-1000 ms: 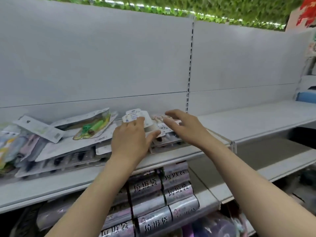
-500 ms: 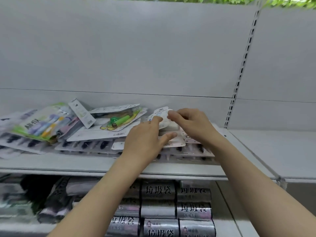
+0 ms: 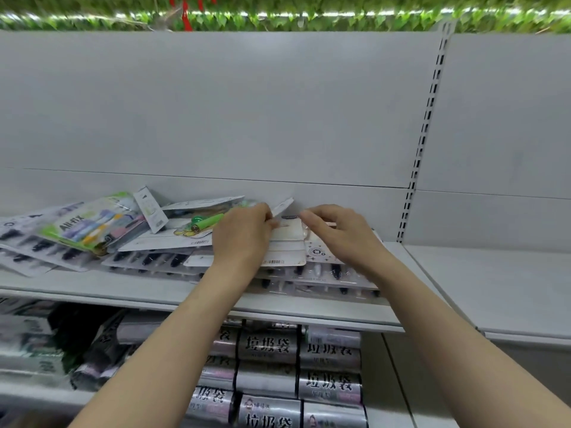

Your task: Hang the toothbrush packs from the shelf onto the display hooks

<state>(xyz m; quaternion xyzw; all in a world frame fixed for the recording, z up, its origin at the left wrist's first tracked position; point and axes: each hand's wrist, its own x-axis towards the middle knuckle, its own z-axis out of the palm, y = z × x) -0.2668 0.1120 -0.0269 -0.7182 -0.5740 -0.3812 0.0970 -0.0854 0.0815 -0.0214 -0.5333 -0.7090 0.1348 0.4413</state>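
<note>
Arms: both of yours reach forward over the shelf [image 3: 92, 288] edge, wrists level.
Shelf: toothbrush packs [image 3: 148, 257] lie heaped flat, spreading toward 9 o'clock; garbage-bag rolls [image 3: 268, 344] sit below.
Left hand [image 3: 241, 239]: fingers curled, pinching the white pack [image 3: 285, 242] at its top edge.
Right hand [image 3: 336, 233]: fingers bent narrow, touching that pack's 3 o'clock side.

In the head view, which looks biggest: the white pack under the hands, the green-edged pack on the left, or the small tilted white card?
1. Green-edged pack
2. White pack, partly hidden by the left hand, so unsure
3. Tilted white card
</note>
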